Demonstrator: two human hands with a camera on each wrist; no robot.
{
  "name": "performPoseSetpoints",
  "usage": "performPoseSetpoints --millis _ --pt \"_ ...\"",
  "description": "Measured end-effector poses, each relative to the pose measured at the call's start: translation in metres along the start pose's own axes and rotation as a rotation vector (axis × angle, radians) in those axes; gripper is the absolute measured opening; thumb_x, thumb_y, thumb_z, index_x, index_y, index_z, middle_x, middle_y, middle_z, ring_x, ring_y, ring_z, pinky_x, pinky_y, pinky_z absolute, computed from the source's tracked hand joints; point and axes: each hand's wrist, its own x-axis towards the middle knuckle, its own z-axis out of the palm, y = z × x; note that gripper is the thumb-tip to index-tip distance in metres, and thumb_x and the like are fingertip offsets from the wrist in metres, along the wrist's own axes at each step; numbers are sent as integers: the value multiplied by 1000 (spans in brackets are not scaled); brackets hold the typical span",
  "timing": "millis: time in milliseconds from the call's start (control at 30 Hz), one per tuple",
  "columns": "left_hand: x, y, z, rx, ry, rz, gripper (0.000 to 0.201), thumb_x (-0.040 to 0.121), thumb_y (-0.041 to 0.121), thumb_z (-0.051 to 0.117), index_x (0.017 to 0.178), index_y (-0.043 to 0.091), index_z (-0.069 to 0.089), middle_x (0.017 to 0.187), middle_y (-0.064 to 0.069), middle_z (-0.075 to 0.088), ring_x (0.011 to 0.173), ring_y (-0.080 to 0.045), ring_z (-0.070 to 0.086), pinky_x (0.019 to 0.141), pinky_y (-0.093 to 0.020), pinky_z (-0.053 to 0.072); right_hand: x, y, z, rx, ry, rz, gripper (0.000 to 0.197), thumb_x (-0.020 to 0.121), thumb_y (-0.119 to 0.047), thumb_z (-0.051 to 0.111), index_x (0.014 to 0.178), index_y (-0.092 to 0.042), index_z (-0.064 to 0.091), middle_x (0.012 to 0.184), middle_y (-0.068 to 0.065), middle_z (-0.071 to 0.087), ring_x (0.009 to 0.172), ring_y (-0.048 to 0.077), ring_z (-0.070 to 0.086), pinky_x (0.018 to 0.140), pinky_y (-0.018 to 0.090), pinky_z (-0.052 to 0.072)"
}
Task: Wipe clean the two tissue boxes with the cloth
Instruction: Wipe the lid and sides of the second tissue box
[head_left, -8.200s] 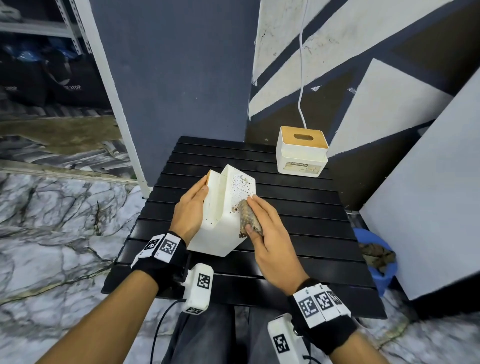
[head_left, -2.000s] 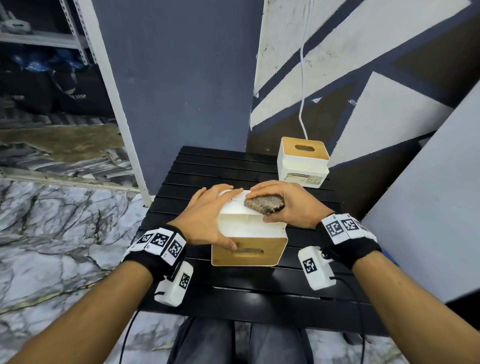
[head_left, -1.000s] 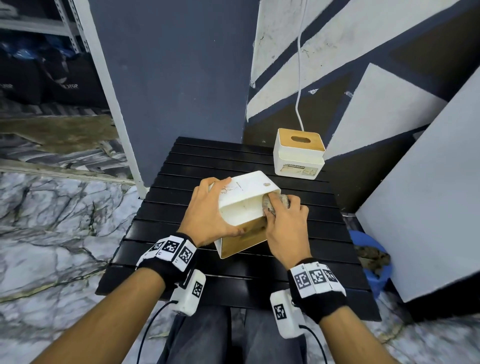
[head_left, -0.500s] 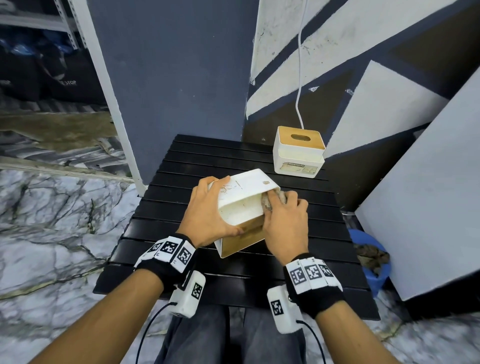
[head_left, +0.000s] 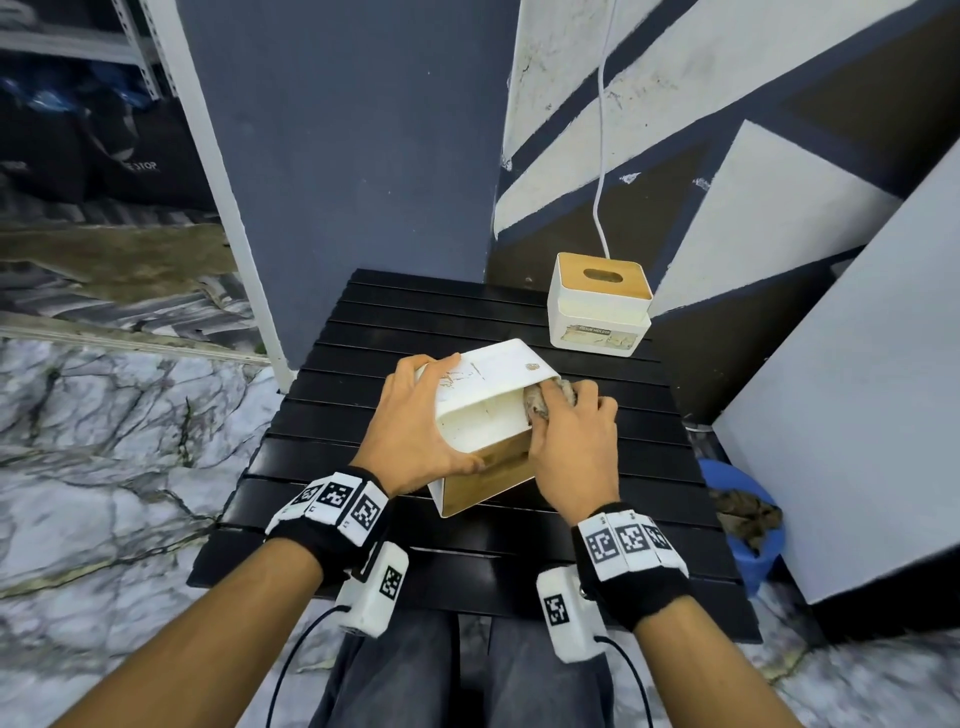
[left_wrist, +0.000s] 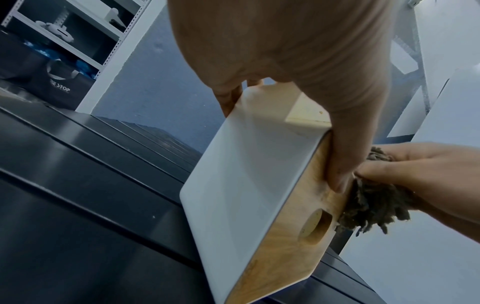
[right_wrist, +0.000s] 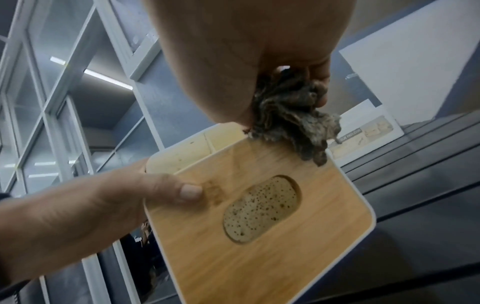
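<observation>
A white tissue box (head_left: 483, 410) with a wooden lid (right_wrist: 259, 216) is tipped on its side over the black slatted table (head_left: 467, 551), lid facing me. My left hand (head_left: 410, 431) grips its left side, thumb on the lid (right_wrist: 187, 192). My right hand (head_left: 571, 441) holds a bunched brown cloth (head_left: 540, 402) against the box's right side; the cloth (right_wrist: 293, 117) (left_wrist: 374, 203) hangs at the lid's edge. Smudges mark the box's upper face. The second tissue box (head_left: 597, 306) stands upright at the table's far right, a torn label on its front.
A white cable (head_left: 602, 156) hangs down the painted wall behind the far box. A blue bucket (head_left: 748, 519) with dark rags sits on the floor right of the table. A white panel (head_left: 857, 389) leans at the right. Marble floor lies left.
Since 2 s ago the box has been tilted up with its lid toward me, and my right hand with the cloth went from its top to its right side, where it now rubs.
</observation>
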Motion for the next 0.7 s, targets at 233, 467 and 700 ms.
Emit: performPoseSetpoints --millis 233,467,700 --pt "0 -1 5 24 34 -9 124 47 45 94 150 28 27 140 4 24 129 -15 29 101 -24 31 3 -9 8 51 56 37 36 94 -32 43 127 -20 50 121 10 43 102 30 38 84 38 39" --pt "-1 -1 6 7 34 -9 125 48 45 94 151 26 27 139 2 25 129 -16 28 103 -22 26 -3 18 2 255 49 -25 43 92 -19 52 135 -25 48 118 7 44 105 24 39 94 32 36" --pt "-4 6 16 -8 86 -36 123 50 44 94 151 24 26 138 3 24 128 -15 26 104 -26 33 12 -13 9 186 105 192 36 91 -26 53 126 -20 54 120 11 44 107 30 38 89 35 38"
